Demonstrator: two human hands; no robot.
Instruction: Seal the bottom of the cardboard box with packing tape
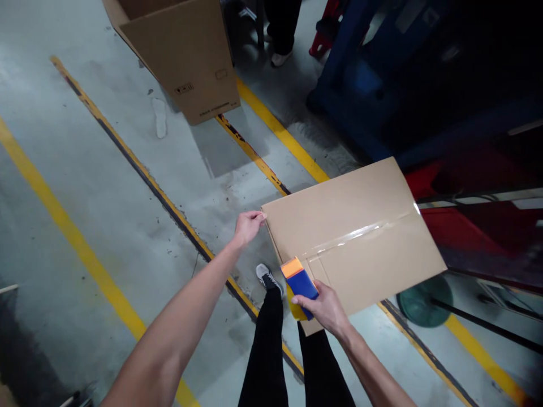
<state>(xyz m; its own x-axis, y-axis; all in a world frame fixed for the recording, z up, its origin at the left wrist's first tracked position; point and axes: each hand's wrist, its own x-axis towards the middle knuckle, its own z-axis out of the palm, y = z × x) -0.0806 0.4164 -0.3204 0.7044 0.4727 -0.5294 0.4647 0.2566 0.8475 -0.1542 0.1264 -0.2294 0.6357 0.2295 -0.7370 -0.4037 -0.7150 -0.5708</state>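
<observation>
While the left hand (248,227) has fingers pinched on a corner of the flat, brown, taped cardboard box (335,209) above grey floor (106,192), right hand (326,306) fingers clamp a blue-and-orange block (302,284); box looks light, stiffish, best held by opposite edges.

We see matt brown cardboard in the carton (348,237), smooth but for a glossy strip of clear tape (360,233). Blue-and-orange tool (301,285): smooth, plastic by its look, though we can't be sure. Grey floor (106,226) smooth, faintly shiny; yellow line paint (80,243) matt.
</observation>
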